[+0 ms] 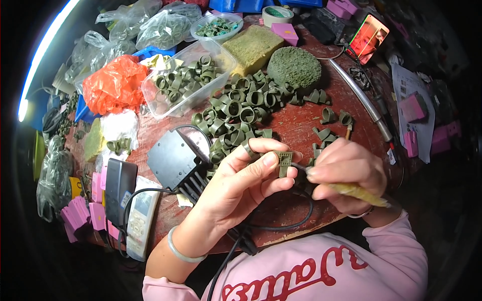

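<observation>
My left hand (244,173) pinches a dark green ring (284,159) between thumb and fingers, its square, dotted top facing up. My right hand (348,173) is closed around a slim tool with a yellow handle (359,191). Its dark tip points at the ring's right side; whether it touches cannot be made out. A thin brown stick (348,132) pokes up behind the right hand's knuckles. Just beyond both hands spreads a heap of similar green rings (234,108). A few loose rings (345,118) lie beyond my right hand.
A clear plastic tub (150,95) of rings stands behind, near a yellow sponge (253,47) and a dark green rounded pad (293,67). Left are a black box with cables (173,156) and a remote control (142,215). A metal tube (359,95) and a lit phone (369,37) are right.
</observation>
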Demonstrator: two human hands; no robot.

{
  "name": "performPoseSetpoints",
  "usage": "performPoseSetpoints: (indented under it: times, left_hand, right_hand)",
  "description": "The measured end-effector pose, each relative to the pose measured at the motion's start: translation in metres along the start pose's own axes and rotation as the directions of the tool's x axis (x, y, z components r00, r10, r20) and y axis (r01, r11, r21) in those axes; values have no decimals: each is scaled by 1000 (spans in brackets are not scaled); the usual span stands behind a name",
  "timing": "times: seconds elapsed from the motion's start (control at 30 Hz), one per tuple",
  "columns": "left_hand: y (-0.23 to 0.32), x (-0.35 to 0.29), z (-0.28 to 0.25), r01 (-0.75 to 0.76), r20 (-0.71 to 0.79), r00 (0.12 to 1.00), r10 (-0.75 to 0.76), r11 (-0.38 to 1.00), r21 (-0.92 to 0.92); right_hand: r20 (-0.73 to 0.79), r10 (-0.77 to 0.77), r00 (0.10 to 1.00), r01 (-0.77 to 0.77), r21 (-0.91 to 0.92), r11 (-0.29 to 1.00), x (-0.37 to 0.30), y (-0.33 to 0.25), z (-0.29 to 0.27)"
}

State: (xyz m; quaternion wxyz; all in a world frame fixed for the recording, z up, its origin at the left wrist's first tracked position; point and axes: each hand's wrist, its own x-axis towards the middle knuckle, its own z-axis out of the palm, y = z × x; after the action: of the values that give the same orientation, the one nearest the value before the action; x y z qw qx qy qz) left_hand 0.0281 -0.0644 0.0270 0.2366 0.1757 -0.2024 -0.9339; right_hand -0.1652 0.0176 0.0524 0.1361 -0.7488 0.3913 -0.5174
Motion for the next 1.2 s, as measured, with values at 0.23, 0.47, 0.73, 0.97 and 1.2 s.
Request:
performPoseSetpoints:
  times: [0.23,0.47,0.73,0.97,1.2]
  left_hand:
    - [0,0,0,10,-9,1000,-10,1000,-14]
    - [0,1,2,1,2,1000,-1,1000,-2]
    - [0,1,3,-7,0,1000,7,1000,2]
    - [0,0,0,3,16,1000,-3,1000,7]
    - [-1,0,-1,6,5,1000,-6,1000,2]
  right_hand:
    - [21,75,997,-75,25,997,0,0,-9]
    - [14,53,998,-53,-2,999,-2,0,-2]
    - [13,50,999,-49,-18,999,-1,1,0]
    - [35,56,998,-55,-9,998,-1,0,0]
    - [54,23,998,-25,30,999,2,1,-1]
